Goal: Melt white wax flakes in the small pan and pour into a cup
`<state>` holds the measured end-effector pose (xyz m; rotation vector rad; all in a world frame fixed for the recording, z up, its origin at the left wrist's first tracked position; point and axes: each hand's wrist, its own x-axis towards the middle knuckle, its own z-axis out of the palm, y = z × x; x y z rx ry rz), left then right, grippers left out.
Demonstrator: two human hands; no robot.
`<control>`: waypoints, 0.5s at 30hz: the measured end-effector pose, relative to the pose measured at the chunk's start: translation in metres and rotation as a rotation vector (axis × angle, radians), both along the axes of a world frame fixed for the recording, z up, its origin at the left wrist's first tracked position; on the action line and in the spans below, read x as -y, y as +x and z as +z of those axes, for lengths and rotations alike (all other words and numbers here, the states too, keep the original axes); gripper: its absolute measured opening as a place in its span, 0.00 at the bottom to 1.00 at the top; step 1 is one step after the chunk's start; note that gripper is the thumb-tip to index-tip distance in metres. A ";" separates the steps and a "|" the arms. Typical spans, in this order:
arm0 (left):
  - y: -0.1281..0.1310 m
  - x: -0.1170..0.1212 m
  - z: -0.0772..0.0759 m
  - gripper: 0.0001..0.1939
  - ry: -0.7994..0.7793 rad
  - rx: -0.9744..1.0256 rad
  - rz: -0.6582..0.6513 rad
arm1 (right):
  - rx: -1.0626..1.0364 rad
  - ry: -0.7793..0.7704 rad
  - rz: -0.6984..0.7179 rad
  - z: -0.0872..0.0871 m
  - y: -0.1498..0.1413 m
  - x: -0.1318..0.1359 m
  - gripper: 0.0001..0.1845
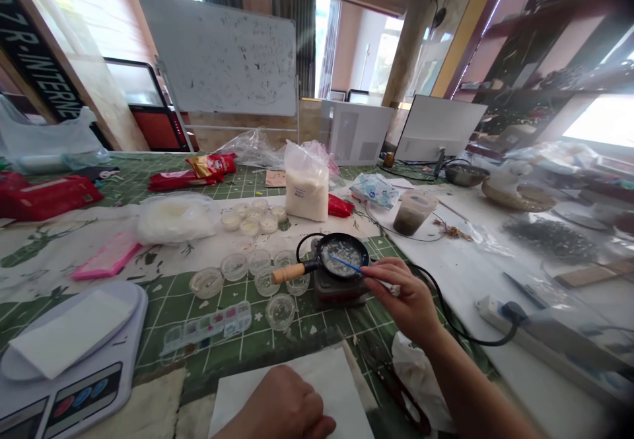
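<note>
My right hand (403,300) pinches a thin blue stick (345,263), its tip in a small black frying pan (365,249) with whitish lumps in it. A bit of white shows by the fingers; I cannot tell what it is. The pan has a wooden handle (290,272) and sits on a dark little hot plate (339,296). Closed into a fist, my left hand (282,403) rests on a white sheet of paper (341,376) and appears to hold nothing. Several clear round dishes (280,311) stand left of the pan, near a compartment box (208,327) of coloured bits.
A bag of pale granules (307,191) stands behind the pan, several filled dishes (249,226) beside it. At left is a kitchen scale (133,320). Scissors (403,393) lie by my right forearm. A black cable (446,317) runs to a power strip (490,310). A cup (413,211) stands at right.
</note>
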<state>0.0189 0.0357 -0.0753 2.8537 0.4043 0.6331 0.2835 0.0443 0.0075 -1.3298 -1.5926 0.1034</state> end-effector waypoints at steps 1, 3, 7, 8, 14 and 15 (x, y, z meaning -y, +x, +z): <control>0.000 0.000 0.000 0.22 0.003 0.001 0.003 | 0.004 0.013 -0.016 0.000 0.000 0.000 0.09; 0.000 0.001 0.001 0.22 0.004 -0.008 -0.003 | -0.006 0.049 -0.122 0.000 0.000 0.000 0.09; -0.001 0.002 0.002 0.21 -0.002 -0.025 0.005 | 0.040 0.056 -0.054 0.000 -0.004 0.001 0.09; -0.001 0.002 0.002 0.21 -0.005 -0.028 0.007 | 0.055 0.044 0.009 -0.001 -0.006 0.001 0.09; -0.002 0.003 0.003 0.18 0.002 -0.029 0.015 | 0.014 0.030 -0.171 -0.002 -0.008 0.000 0.08; -0.002 0.003 0.003 0.19 0.001 -0.026 0.015 | 0.031 0.020 -0.148 -0.002 -0.008 0.000 0.08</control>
